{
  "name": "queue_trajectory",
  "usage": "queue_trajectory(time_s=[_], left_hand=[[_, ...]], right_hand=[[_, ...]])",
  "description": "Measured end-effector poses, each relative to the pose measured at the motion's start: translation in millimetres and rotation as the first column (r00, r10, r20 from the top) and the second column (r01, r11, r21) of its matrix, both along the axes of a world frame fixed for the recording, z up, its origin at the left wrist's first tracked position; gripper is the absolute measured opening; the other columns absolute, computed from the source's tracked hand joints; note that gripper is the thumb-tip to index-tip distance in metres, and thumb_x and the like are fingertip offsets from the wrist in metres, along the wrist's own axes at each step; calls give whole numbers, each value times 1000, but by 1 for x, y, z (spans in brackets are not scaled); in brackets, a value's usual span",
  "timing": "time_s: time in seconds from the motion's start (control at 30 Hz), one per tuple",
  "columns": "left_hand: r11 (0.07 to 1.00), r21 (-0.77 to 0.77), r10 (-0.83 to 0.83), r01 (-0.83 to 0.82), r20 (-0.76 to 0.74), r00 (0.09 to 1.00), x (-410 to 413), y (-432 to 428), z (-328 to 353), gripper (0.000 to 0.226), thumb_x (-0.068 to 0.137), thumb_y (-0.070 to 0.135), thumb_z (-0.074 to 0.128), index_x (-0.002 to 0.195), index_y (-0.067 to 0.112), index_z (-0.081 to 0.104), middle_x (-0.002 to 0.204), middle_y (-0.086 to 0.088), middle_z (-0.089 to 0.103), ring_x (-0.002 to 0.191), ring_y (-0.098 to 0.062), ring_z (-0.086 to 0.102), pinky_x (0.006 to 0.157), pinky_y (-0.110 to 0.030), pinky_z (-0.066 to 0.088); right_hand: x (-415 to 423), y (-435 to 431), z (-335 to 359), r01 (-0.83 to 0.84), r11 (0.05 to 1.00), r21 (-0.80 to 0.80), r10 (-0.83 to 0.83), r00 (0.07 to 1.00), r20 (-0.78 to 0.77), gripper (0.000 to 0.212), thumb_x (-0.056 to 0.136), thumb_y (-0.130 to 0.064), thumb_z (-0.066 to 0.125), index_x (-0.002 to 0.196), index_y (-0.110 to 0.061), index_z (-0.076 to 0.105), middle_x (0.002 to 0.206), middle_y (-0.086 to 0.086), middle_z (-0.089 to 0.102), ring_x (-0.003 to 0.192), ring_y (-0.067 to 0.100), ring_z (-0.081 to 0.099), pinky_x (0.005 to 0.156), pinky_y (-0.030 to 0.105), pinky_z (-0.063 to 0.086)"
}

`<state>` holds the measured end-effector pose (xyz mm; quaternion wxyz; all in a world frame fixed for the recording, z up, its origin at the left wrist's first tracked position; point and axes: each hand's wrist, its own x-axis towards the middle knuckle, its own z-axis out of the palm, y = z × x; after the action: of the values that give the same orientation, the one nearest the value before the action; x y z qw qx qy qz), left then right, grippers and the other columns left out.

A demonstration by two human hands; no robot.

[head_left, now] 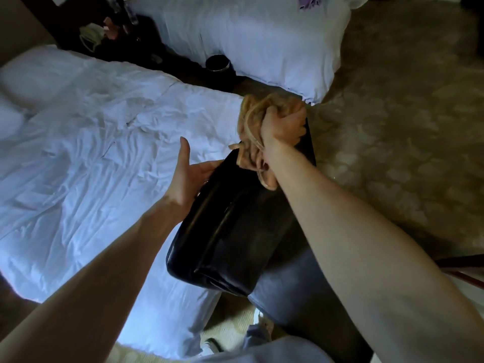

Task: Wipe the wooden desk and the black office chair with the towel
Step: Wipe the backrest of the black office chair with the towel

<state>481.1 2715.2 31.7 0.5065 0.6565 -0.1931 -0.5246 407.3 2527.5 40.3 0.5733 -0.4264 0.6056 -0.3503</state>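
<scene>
The black office chair (230, 231) fills the middle of the view, its padded leather back towards me and its seat (296, 292) below. My right hand (284, 127) grips a bunched tan towel (251, 142) against the far top edge of the chair back. My left hand (188, 174) holds the left side of the chair back, thumb up and fingers curled onto the leather edge. The wooden desk shows only as a reddish-brown edge (463, 268) at the far right.
A bed with a white duvet (91, 153) lies close on the left of the chair. A second white bed (262, 43) stands beyond, with a dark nightstand (110, 32) and a black bin (218, 63) between them. Patterned carpet (392, 113) spreads to the right.
</scene>
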Motion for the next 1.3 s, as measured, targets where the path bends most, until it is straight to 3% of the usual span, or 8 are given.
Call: queue_trajectory(time_s=[0.2,0.3,0.4,0.53,0.6,0.7,0.87,1.3], left_hand=[[993,116,15,-38,192,981,18,-31,-5,102,94,82,7,107,5,72,110,-11,74,104,-23,67,93,-36,45],[999,21,-34,35,-40,999,17,-46,2,86,96,78,24,104,4,66,99,-10,72,95,-17,68,87,-27,51],[995,-58,-96,85,-230,968,11,-52,6,89,90,80,36,125,2,58,121,-12,62,117,-25,58,104,-33,50],[992,-115,-69,49,-182,981,-3,-46,13,86,98,75,18,77,15,75,75,-6,69,74,-15,68,73,-25,59],[997,-69,-45,37,-118,992,-7,-49,19,93,95,79,16,92,12,80,91,-21,75,85,-23,74,76,-28,62],[999,7,-51,51,35,998,-8,-49,22,108,94,79,-1,68,10,78,60,-15,68,56,-18,69,58,-22,56],[992,21,-125,124,54,991,2,-49,11,115,83,92,-1,131,15,70,126,-11,72,125,-24,65,122,-49,28],[993,72,66,-91,290,955,-12,-40,6,88,95,81,10,131,29,71,132,12,69,128,-3,58,117,-39,29]], right_hand=[[-13,73,-3,59,998,21,-62,981,184,77,89,-22,71,157,-24,34,144,16,51,129,34,54,106,31,41],[-21,133,-12,36,998,55,-49,962,270,72,88,-16,69,154,-22,39,139,10,56,120,24,61,93,17,43],[-26,157,-19,32,993,117,-70,939,336,68,91,-13,66,152,-26,39,133,1,58,101,7,64,74,3,46],[-17,128,-14,50,986,160,-99,944,314,64,88,-18,66,147,-30,44,133,6,57,108,22,65,87,27,51],[-11,104,-9,81,974,213,-145,941,305,57,87,-21,66,141,-30,50,131,7,59,104,25,65,87,32,50],[-5,66,-4,103,960,260,-178,942,285,46,91,-22,64,136,-22,57,129,10,63,96,22,63,85,32,49],[2,8,-6,155,948,279,-214,957,194,47,91,-29,67,134,-14,56,131,12,60,106,27,61,94,36,51],[-6,-106,-28,-43,996,84,17,958,287,35,95,-14,62,130,-7,64,124,7,70,104,20,70,88,29,58]])
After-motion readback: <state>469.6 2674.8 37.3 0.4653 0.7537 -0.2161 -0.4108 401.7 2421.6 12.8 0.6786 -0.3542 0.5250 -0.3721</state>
